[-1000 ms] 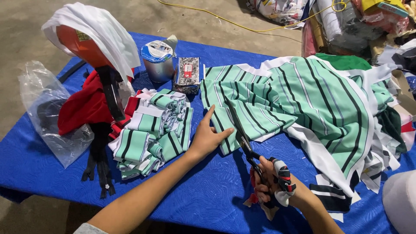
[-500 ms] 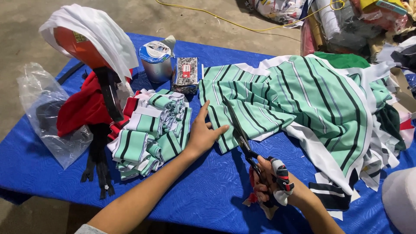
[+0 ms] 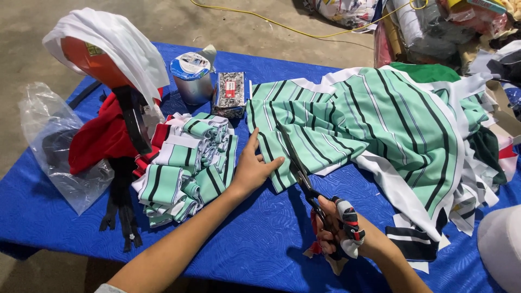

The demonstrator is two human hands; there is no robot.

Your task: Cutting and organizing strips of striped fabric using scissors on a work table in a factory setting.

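Blue table cover [image 3: 260, 239] beneath, I note my left hand [image 3: 251, 169] spread flat on the striped green fabric [image 3: 374, 116] just beside the scissors [image 3: 304, 182] gripped in my right hand [image 3: 339, 230]; cloth should stay taut along the cut.

One scissors [image 3: 304, 182], two hands [image 3: 252, 171].

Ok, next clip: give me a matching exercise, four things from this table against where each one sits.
Things:
1. scissors
2. clear plastic bag
3. black zipper
4. silver tin

Places:
A. far side of the table, beside a small printed box
B. in the right hand, blades in the striped fabric
C. left end of the table
D. near edge, left of the pile of folded striped pieces

Pairs: 1-B, 2-C, 3-D, 4-A
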